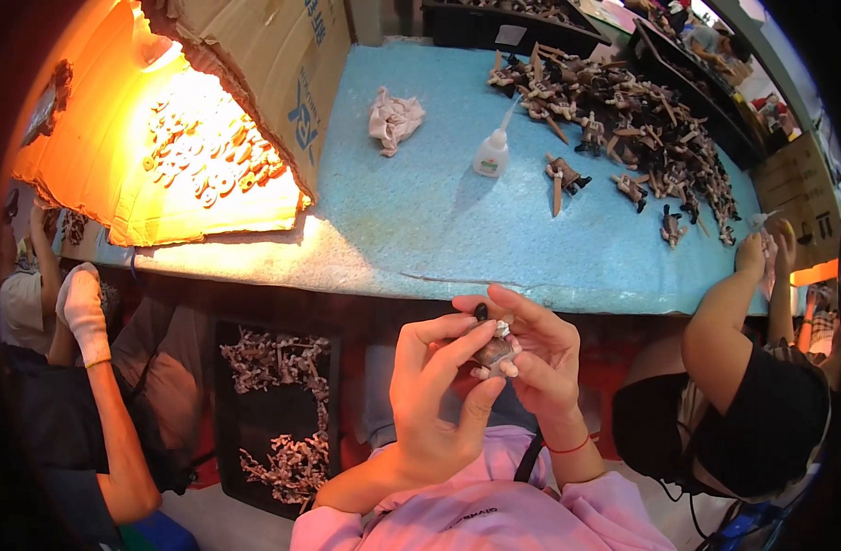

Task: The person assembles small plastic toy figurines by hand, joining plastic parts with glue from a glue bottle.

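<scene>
Between my two hands, just in front of the table's near edge, is a small figurine (496,351) with a brown body, pale limbs and a black part on top. My left hand (443,386) pinches it with thumb and fingers from the left. From the right, my right hand (538,358) grips it too, its thumb against the pale lower parts. Fingers cover much of the figurine. Beyond my hands on the blue table (374,248), a white squeeze bottle (491,154) with a thin nozzle stands upright. A crumpled pale cloth (395,120) lies left of it.
Many similar figurines (641,119) are heaped at the right. Black bins (494,28) stand behind. A cut cardboard box (255,83) at left holds small brightly lit parts (214,147). A black tray (273,413) of parts sits lower left. Co-workers sit on both sides, one gloved (83,317).
</scene>
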Demonstrator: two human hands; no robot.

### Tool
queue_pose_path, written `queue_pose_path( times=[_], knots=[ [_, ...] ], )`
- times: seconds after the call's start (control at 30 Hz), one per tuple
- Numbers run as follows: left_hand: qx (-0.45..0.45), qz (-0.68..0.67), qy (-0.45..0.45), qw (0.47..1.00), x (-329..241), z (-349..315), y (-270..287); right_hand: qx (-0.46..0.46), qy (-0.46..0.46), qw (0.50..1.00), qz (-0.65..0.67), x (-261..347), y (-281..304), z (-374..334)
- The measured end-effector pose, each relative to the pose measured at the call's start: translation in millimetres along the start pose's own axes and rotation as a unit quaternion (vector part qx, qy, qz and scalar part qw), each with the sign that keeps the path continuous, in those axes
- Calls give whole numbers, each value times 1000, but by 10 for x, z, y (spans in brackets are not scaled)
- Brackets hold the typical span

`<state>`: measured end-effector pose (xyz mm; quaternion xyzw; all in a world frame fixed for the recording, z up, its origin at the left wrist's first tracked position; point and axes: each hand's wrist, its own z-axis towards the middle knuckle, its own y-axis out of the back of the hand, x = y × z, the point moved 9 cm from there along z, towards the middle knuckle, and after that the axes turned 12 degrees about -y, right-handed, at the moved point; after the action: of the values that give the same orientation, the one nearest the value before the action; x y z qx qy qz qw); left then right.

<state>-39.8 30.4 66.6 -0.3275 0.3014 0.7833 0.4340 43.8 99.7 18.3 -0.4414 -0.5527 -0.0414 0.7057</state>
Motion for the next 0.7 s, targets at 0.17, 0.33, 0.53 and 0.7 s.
queue_pose_path(
  times=[0.17,0.33,0.53,0.7],
  knots=[
    [-12,65,-30,997,-70,3,-31,37,4,999,-4,-2,-33,-8],
    [-31,105,-54,993,-130,41,-73,57,3,996,69,-10,-10,5],
    [-25,186,-120,975,-274,115,-100,98,-3,984,148,-25,-28,24],
    [9,220,-106,970,-271,133,-142,103,-12,976,191,-83,20,30]
  ],
)
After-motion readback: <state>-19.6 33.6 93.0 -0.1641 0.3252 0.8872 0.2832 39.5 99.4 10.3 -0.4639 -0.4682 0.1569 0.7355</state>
